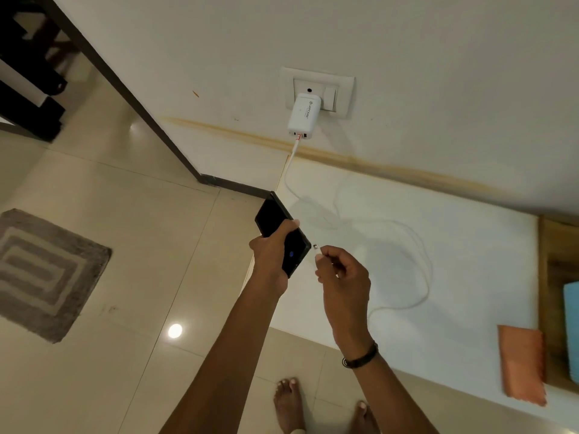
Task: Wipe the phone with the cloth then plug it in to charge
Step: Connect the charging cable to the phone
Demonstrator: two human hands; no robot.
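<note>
Head view, frame centre: left hand [272, 257] grips phone [282, 233]; right hand [343, 274] pinches cable plug [316, 247] just beside its port, not yet in. Cloth [522, 363] lies lower right; wiping judged done. Charger [304, 117] sits in socket.

Left hand [272, 258] covers middle of phone [279, 229]. Charging port hidden. Cable plug [316, 247] too small to tell type. Blue item [571, 330] cut by right edge. Charger [303, 116] lettering too small to read.
</note>
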